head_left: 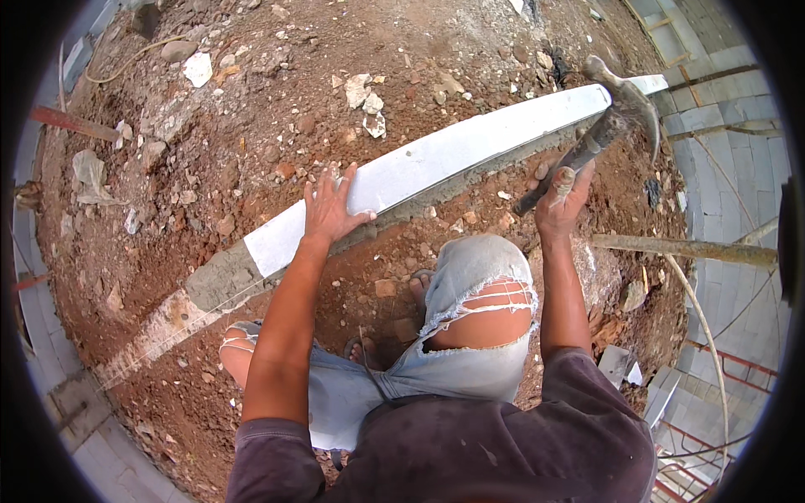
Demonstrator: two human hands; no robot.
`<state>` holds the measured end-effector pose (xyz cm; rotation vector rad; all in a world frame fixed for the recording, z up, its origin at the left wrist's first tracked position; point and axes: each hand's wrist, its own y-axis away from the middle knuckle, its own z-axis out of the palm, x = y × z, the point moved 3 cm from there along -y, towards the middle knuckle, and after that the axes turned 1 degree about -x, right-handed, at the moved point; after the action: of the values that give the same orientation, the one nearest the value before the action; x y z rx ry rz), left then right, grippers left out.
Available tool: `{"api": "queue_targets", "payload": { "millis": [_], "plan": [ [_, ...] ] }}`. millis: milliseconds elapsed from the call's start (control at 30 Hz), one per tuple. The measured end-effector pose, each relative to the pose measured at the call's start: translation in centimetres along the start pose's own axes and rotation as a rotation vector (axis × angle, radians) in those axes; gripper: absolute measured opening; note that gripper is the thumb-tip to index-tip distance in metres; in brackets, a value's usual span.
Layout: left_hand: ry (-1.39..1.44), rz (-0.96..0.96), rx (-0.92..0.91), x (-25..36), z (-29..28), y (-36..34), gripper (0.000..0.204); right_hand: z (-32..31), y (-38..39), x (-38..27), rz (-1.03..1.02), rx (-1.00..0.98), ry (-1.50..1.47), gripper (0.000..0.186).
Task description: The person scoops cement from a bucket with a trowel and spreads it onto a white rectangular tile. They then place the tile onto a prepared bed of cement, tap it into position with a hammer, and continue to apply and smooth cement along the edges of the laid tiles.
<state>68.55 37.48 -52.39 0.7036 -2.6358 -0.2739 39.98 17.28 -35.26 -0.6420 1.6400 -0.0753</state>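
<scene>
A long, flat white slab (pixel 470 144) runs at a slant across the ground, its right end farther away. Grey mortar (pixel 222 278) shows beneath its near edge and beyond its left end. My left hand (pixel 333 210) lies on the slab towards its left end, fingers spread and thumb near the close edge. In my right hand (pixel 562 205) is a claw hammer (pixel 589 144), gripped by its dark handle. Its metal head is over the slab's right part in the picture; whether it touches the slab I cannot tell.
Reddish soil with stones and pale rubble (pixel 360 90) surrounds the slab. A pole (pixel 683 246) juts in from the right, a red pole (pixel 77 124) from the left. Grey block walls (pixel 738 193) stand on both sides. A thin string (pixel 194 324) runs along the rough strip at lower left.
</scene>
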Motion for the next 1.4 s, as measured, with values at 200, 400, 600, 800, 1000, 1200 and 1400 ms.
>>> {"api": "queue_targets", "payload": {
  "millis": [200, 400, 600, 800, 1000, 1200, 1400],
  "plan": [
    [-0.237, 0.065, -0.174, 2.6, -0.5, 0.7, 0.136, 0.0, 4.9, 10.6, 0.566, -0.539, 0.965, 0.054],
    [-0.226, 0.051, -0.188, 0.6, -0.6, 0.8, 0.127, 1.6, -1.3, -1.1, 0.368, -0.176, 0.432, 0.048],
    [-0.207, 0.087, -0.198, 2.2, -0.2, 0.0, 0.132, 0.2, 2.8, 5.4, 0.092, -0.074, 0.465, 0.048],
    [-0.203, 0.1, -0.207, 1.8, -0.6, -0.3, 0.136, -0.3, 6.2, 10.7, 0.441, -0.373, 0.784, 0.047],
    [-0.209, 0.063, -0.28, 2.3, -1.4, 0.0, 0.131, 0.0, 1.2, 1.3, 0.186, 0.059, 0.4, 0.046],
    [-0.079, 0.05, -0.154, 6.6, 0.2, -2.6, 0.106, -0.4, 7.4, 12.0, 0.606, -0.388, 0.847, 0.048],
    [-0.086, 0.055, -0.14, 8.6, 1.3, -8.9, 0.086, 0.9, -0.4, 1.1, 0.326, -0.113, 0.49, 0.048]
  ]
}}
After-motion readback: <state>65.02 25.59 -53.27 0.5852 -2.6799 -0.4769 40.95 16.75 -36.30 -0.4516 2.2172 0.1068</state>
